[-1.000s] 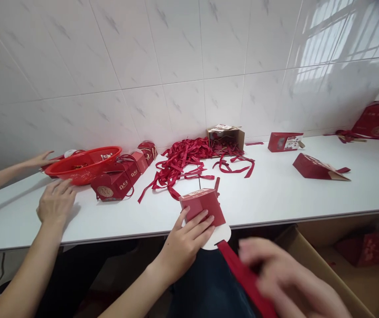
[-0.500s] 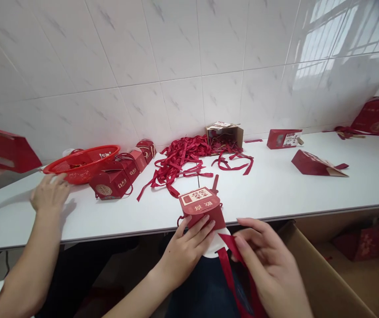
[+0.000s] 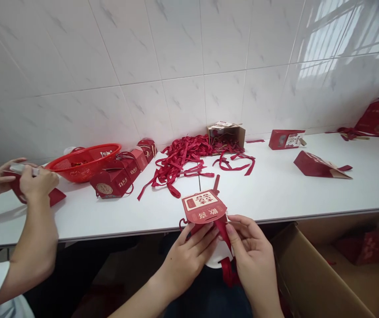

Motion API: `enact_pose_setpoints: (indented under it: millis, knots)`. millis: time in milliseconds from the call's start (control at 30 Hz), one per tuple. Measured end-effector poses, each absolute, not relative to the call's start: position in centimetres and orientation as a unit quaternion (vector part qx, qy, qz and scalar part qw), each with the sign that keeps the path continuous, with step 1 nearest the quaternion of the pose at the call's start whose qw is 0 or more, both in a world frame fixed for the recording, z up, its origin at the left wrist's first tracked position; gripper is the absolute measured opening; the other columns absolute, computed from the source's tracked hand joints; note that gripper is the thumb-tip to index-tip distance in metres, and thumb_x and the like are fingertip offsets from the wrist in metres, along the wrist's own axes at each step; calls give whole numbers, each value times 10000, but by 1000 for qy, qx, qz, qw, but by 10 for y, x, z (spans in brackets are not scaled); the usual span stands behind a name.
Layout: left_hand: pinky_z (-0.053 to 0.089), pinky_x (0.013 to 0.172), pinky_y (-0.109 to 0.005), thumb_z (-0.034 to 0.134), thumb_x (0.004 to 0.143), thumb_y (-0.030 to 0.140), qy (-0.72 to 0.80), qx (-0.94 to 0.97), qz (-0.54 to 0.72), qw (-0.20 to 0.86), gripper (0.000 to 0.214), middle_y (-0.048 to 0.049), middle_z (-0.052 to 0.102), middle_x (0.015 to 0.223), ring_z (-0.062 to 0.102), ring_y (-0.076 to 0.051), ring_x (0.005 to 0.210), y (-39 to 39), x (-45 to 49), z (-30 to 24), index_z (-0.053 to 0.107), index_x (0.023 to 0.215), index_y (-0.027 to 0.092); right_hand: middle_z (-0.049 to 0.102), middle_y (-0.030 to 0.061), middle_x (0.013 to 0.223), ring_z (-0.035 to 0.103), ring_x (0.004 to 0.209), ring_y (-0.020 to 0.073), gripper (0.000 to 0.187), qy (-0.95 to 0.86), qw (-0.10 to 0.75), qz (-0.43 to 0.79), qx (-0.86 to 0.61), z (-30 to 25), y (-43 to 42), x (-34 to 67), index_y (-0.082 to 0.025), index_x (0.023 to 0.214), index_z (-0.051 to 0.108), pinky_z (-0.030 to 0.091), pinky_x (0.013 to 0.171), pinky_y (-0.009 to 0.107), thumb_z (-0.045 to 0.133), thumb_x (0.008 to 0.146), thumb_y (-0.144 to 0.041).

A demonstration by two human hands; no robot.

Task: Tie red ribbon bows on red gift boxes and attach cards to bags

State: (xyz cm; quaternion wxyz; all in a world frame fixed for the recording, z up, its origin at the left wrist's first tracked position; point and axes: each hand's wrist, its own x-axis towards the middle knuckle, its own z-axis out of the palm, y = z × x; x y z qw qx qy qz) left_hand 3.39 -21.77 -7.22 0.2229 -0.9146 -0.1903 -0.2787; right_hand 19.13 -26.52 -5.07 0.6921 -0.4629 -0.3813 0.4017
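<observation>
My left hand (image 3: pixel 191 254) is closed on a small red gift box (image 3: pixel 204 206) at the table's front edge. The box's printed flap faces up, and a white rounded flap (image 3: pixel 218 258) hangs at its near side. A dark red ribbon (image 3: pixel 223 233) is pinched between the thumb and fingers of my right hand (image 3: pixel 251 247), close against the box front. More of that ribbon passes by the white flap and droops below. Part of the box is hidden behind my left fingers.
Loose red ribbons (image 3: pixel 189 152) spill from a small carton (image 3: pixel 242 138). Left are finished-looking red boxes (image 3: pixel 111 182), a red basket (image 3: pixel 83 174) and a co-worker's hands (image 3: pixel 39 183) on another box. Flat red boxes (image 3: pixel 315 165) lie right; a large cardboard box (image 3: pixel 322 274) stands below.
My right hand has brought the ribbon end up and left to the box front, under the printed flap. The co-worker's hands have come together on a red box.
</observation>
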Motion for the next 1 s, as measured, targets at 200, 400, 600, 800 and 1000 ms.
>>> enact_pose_setpoints:
  millis: [200, 400, 600, 800, 1000]
  knots:
    - [85, 1172, -364, 424, 937, 180, -196, -914, -270, 231, 278, -13, 609, 1252, 366, -144, 1322, -219, 35, -70, 602, 1150, 183, 693, 87, 944, 666, 871, 207, 228, -381, 704, 391, -454, -56, -263, 193, -188, 929, 640, 567, 734, 291, 656, 780, -360]
    - [74, 1174, -377, 456, 931, 198, -190, -916, -260, 241, 251, -5, 615, 1242, 355, -144, 1328, -223, 38, -67, 619, 1122, 195, 701, 82, 935, 668, 877, 206, 215, -397, 699, 351, -481, -55, -264, 192, -190, 930, 648, 556, 775, 301, 647, 786, -349]
    - [87, 1176, -361, 453, 932, 203, -185, -919, -263, 227, 261, 6, 608, 1253, 352, -150, 1329, -224, 38, -67, 613, 1138, 186, 704, 66, 901, 672, 817, 186, 247, -410, 700, 316, -491, -56, -265, 191, -206, 1010, 617, 543, 755, 288, 640, 794, -323]
    - [86, 1173, -372, 457, 930, 216, -184, -918, -248, 249, 269, -8, 613, 1244, 342, -147, 1334, -223, 37, -67, 606, 1153, 200, 705, 64, 855, 674, 774, 182, 258, -423, 703, 280, -498, -52, -266, 189, -201, 1027, 614, 543, 715, 277, 635, 796, -316]
    - [64, 1172, -376, 473, 918, 212, -176, -918, -248, 253, 248, -3, 632, 1210, 396, -159, 1297, -224, 38, -65, 628, 1113, 202, 708, 74, 921, 674, 850, 197, 239, -419, 716, 286, -480, -52, -265, 184, -206, 1010, 621, 548, 737, 284, 644, 785, -285]
